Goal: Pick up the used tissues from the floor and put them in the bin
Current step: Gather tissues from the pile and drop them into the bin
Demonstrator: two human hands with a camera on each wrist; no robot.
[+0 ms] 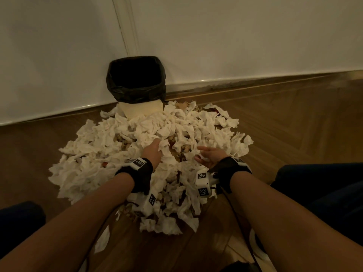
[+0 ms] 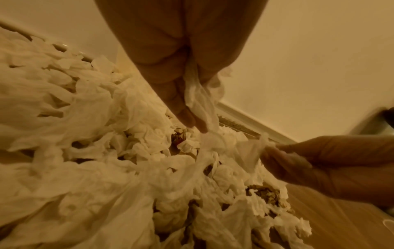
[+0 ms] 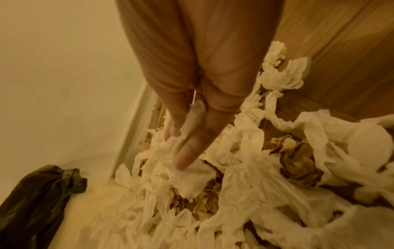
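Reaching into the heap from six o'clock, both hands are down among the used tissues [image 1: 137, 138], a wide white pile spread over the wooden floor [image 1: 294, 124]. The left hand [image 1: 154, 152] sits near the middle of the pile, its fingers [image 2: 183, 116] pointing toward twelve o'clock and pinching a crumpled tissue [image 2: 200, 101] that trails from between them down to the heap. The right hand [image 1: 211, 156] lies just beside it at three o'clock, palm turned inward, its fingers [image 3: 187, 151] fairly straight yet closed around another tissue [image 3: 192, 124], which hangs on into the pile below. From the left wrist view that hand's fingertips also nip a thin twisted strand. Brownish scraps show between the white sheets. At twelve o'clock from the hands, at the far edge of the heap, the bin [image 1: 137, 108] stands against the white wall [image 1: 235, 36], its black liner [image 1: 135, 91] folded over the rim, and tissues touch its base.
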